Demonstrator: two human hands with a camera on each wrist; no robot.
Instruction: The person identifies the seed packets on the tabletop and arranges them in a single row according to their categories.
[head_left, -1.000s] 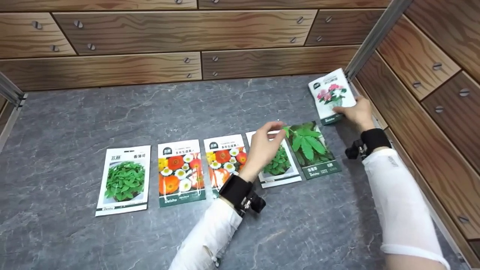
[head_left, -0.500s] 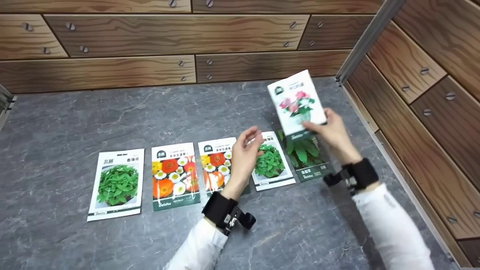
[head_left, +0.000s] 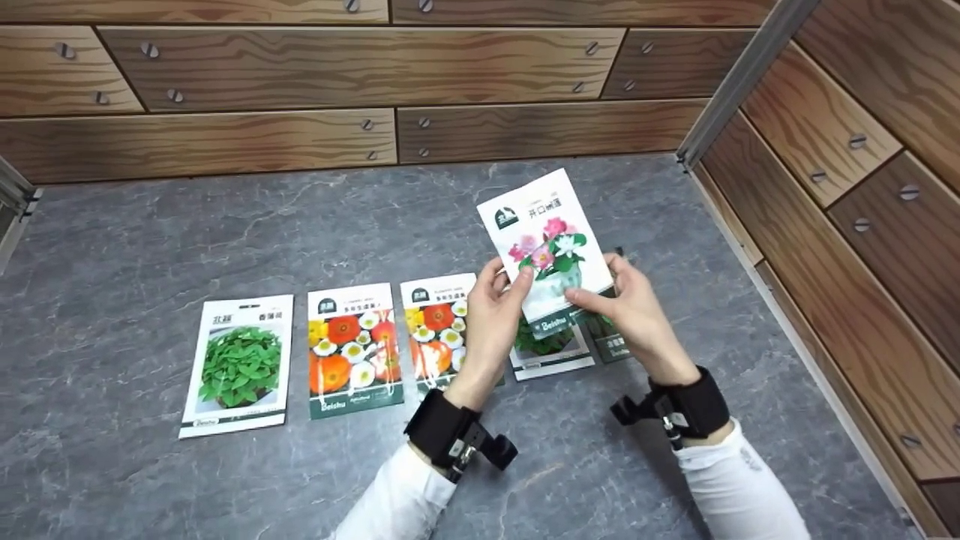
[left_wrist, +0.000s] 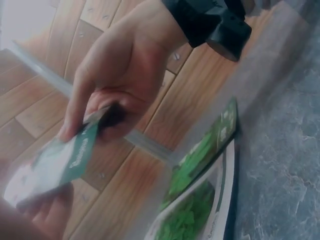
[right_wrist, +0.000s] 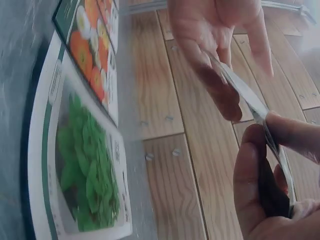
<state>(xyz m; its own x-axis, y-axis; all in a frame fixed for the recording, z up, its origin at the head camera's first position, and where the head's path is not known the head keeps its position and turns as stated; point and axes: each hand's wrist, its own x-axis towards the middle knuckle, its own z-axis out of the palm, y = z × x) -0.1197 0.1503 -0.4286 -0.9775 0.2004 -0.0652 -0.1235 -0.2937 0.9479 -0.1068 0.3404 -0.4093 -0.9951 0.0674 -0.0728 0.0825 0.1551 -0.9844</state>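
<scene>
A white seed packet (head_left: 553,251) with pink flowers is held tilted above the row of packets. My right hand (head_left: 634,315) pinches its lower right corner, thumb on the front and fingers behind. My left hand (head_left: 495,319) is at the packet's lower left edge. In the right wrist view the left fingers (right_wrist: 220,95) lie behind the packet while the left thumb stands off its face. Below, the raised packet partly covers a green herb packet (right_wrist: 90,170) and a dark leaf packet (left_wrist: 210,150).
To the left lie two orange-flower packets, the nearer-to-hand one (head_left: 437,322) partly behind my left hand and the other (head_left: 355,349) beside it. Another green herb packet (head_left: 238,364) lies farthest left. Wood-patterned walls (head_left: 247,71) bound the grey tabletop (head_left: 225,232).
My right hand has lifted the pink-flower packet from the back right and carried it left and nearer. My left hand has shifted slightly left, and its fingers have come behind the packet's edge.
</scene>
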